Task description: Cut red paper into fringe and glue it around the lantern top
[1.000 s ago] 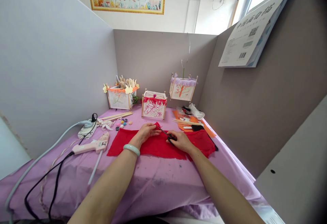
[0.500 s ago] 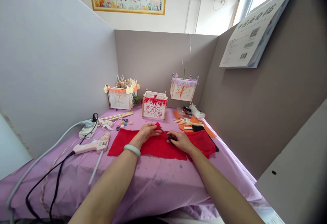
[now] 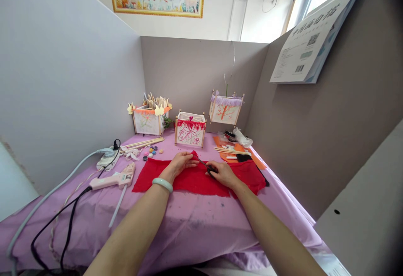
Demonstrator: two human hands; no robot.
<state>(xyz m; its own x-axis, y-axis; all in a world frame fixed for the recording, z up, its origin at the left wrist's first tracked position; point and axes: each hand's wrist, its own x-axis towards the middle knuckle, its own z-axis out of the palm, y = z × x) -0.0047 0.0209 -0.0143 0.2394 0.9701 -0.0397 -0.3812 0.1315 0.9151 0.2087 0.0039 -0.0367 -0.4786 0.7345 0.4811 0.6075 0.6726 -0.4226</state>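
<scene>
A long piece of red cloth [image 3: 201,185] lies spread across the purple-covered table in front of me. My left hand [image 3: 182,163] pinches a small raised part of red cloth between thumb and fingers; a pale green bangle [image 3: 163,184] circles that wrist. In my right hand [image 3: 223,173] are black-handled scissors [image 3: 211,171], their blades pointing up and left at the pinched cloth. Whether the blades are apart is too small to tell. Just beyond my hands stands a small stick-framed lantern [image 3: 190,131] with red fringe and a drawn flower.
At left lie a pink glue gun [image 3: 115,179] with its cord, a power strip [image 3: 108,159] and some buttons [image 3: 151,153]. Behind stand a box of sticks [image 3: 147,120] and a purple-trimmed lantern [image 3: 225,110]. Orange sheets [image 3: 220,143] with sticks lie at right. Grey partitions [image 3: 201,66] enclose the table.
</scene>
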